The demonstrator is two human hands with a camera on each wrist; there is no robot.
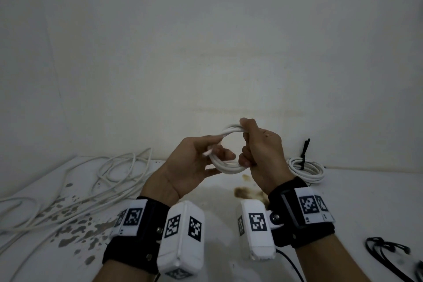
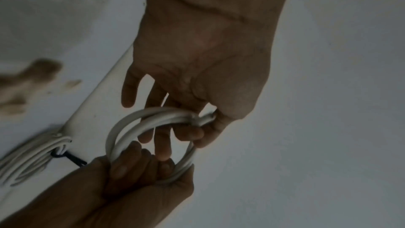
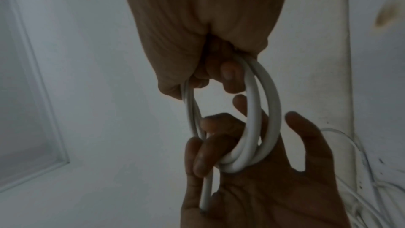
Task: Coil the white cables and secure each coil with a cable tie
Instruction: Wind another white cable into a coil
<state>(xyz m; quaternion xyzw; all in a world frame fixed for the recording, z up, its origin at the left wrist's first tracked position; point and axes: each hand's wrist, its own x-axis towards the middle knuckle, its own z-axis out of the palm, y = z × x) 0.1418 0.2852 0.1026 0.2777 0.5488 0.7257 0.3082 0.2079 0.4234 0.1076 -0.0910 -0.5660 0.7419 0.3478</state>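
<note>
White cable coil (image 1: 229, 162) held in the air between both hands, above the stained table (image 1: 217, 192). Right hand (image 1: 263, 146) clenched round the coil's right side, strands passing through the fist, so that part hidden. Left hand (image 1: 190, 165) at the coil's left side, thumb and fingers pinching the cable's loose end (image 3: 206, 192), middle fingers poking through the ring; exact grip blurred in the head view. Tied coil (image 1: 306, 169) lying on the table just right of the right hand, black cable tie (image 1: 305, 151) round it, tail sticking up. Loose white cables (image 1: 80, 190) tangled at the left, cut off by the frame edge. Black ties (image 1: 386, 252) at lower right, blurred and hard to make out.
</note>
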